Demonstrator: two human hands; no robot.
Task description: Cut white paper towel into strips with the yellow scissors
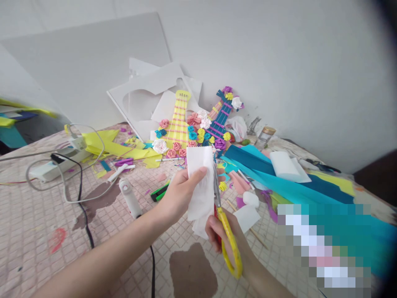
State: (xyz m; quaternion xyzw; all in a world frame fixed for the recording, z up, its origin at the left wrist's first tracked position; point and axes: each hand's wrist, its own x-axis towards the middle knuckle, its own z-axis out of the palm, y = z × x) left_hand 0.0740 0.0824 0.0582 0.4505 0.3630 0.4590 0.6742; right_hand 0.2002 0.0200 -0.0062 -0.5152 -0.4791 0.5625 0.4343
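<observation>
The white paper strip point(198, 198) stands upright at the centre of the view, over the tiled-pattern table point(118, 260). From its 8 o'clock side the left hand point(178, 194) grips it, thumb pressed on the front and fingertips showing past the far edge. At 5 o'clock the right hand point(229, 231) grasps the yellow-handled scissors point(229, 244), their blades pointing to 12 along the paper's right edge. A yellow guitar-shaped ornament point(178, 118) leans at 11 o'clock, a blue one point(220, 118) at 1, turquoise paper point(263, 176) lies at 3, and a white glue gun point(130, 198) at 9.
</observation>
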